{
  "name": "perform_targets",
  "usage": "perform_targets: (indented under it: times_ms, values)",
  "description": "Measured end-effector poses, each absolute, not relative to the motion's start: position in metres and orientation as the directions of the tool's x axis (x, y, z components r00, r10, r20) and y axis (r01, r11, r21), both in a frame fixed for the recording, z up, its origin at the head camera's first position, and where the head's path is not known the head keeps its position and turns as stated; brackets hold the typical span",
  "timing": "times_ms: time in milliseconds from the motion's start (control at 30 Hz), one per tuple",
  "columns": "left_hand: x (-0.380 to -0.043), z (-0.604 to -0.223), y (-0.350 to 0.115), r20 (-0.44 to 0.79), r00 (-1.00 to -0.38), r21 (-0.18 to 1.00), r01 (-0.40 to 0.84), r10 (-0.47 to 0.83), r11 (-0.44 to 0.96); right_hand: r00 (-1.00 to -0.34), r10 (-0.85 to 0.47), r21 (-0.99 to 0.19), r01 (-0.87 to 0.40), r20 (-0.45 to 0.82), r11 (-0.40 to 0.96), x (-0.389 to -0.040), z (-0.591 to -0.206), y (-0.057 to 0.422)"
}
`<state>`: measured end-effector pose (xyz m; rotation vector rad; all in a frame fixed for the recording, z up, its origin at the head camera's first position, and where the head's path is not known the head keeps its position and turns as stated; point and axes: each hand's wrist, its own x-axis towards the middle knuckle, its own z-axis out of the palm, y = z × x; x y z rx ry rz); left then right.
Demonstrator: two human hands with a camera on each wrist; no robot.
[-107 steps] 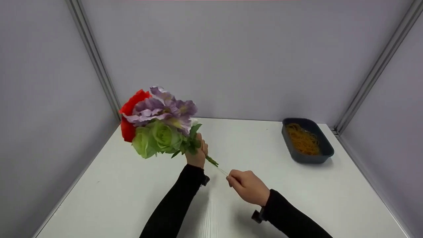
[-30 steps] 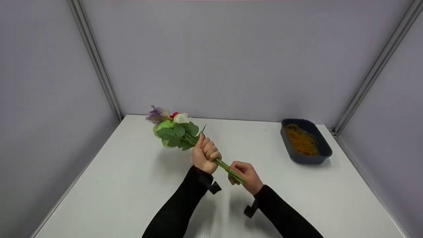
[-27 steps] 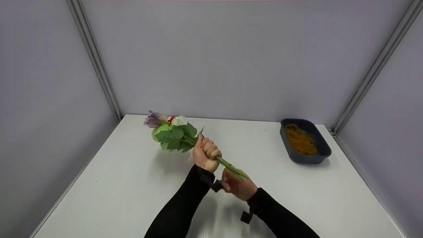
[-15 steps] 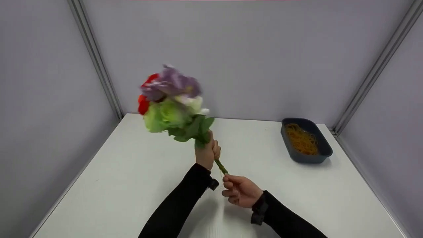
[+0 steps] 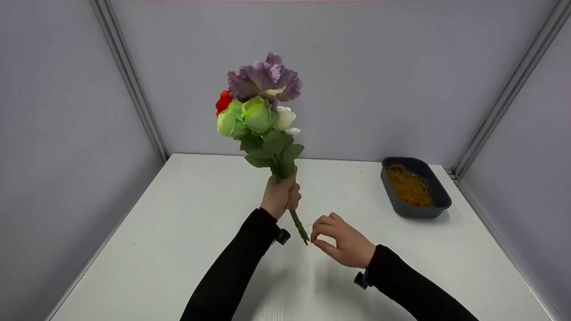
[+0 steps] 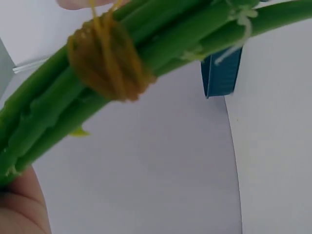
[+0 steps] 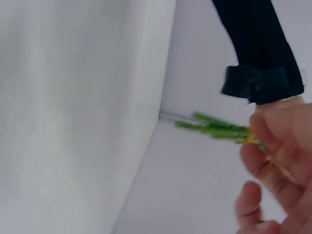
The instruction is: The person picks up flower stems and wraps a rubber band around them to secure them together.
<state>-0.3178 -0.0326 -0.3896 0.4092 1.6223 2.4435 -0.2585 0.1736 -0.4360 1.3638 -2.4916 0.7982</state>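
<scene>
A bouquet of artificial flowers [image 5: 256, 113], in purple, red, green and white, stands nearly upright above the table. My left hand [image 5: 281, 194] grips its green stems [image 5: 298, 224] just below the leaves. In the left wrist view, an orange-yellow rubber band [image 6: 109, 61] is wound in several turns around the stems, with strands pulled up toward a fingertip at the top edge. My right hand [image 5: 343, 240] is beside the lower stem ends, thumb and fingers pinching the stretched band. Strands of it run between those fingers [image 7: 278, 183] in the right wrist view.
On the white table [image 5: 187, 214], a dark grey-blue box [image 5: 398, 207] stands at the back right with a heap of rubber bands [image 5: 409, 185] inside. Pale panels enclose the table at the back and both sides.
The bouquet has swung from lying tilted leftward to nearly upright in my left hand. My right hand has moved from around the stem ends to their right, drawing the band out.
</scene>
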Motion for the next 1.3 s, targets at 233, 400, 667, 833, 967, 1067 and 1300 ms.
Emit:
perform_targets:
  times_ms: [233,400,667,833,967,1067,1300]
  values:
    - [-0.319,-0.389,-0.035,0.041,-0.938,0.905,-0.111,0.344,-0.410,-0.369,-0.747,0.020,-0.890,0.554,0.455,-0.254,-0.453,0.175]
    - [-0.320,-0.389,-0.037,-0.007,-0.931,0.855,-0.194,0.364,-0.481,-0.358,-0.764,0.137,-0.856,0.536,0.498,-0.248,-0.458,0.170]
    - [-0.324,-0.390,-0.043,0.008,-0.951,0.759,-0.196,0.310,-0.621,-0.484,-0.706,0.144,-0.764,0.517,0.629,-0.237,-0.461,0.160]
    - [-0.326,-0.392,-0.049,0.039,-0.942,0.673,-0.223,0.334,-0.705,-0.533,-0.665,0.079,-0.747,0.524,0.660,-0.234,-0.464,0.159]
    - [-0.327,-0.394,-0.052,0.048,-0.903,0.601,-0.315,0.427,-0.735,-0.529,-0.652,0.004,-0.775,0.544,0.632,-0.236,-0.466,0.158]
    - [-0.326,-0.396,-0.053,0.052,-0.865,0.567,-0.386,0.500,-0.728,-0.503,-0.661,-0.031,-0.808,0.557,0.588,-0.240,-0.470,0.158]
    - [-0.326,-0.404,-0.043,0.015,-0.806,0.555,-0.486,0.592,-0.675,-0.337,-0.634,0.032,-0.868,0.696,0.496,-0.261,-0.472,0.157]
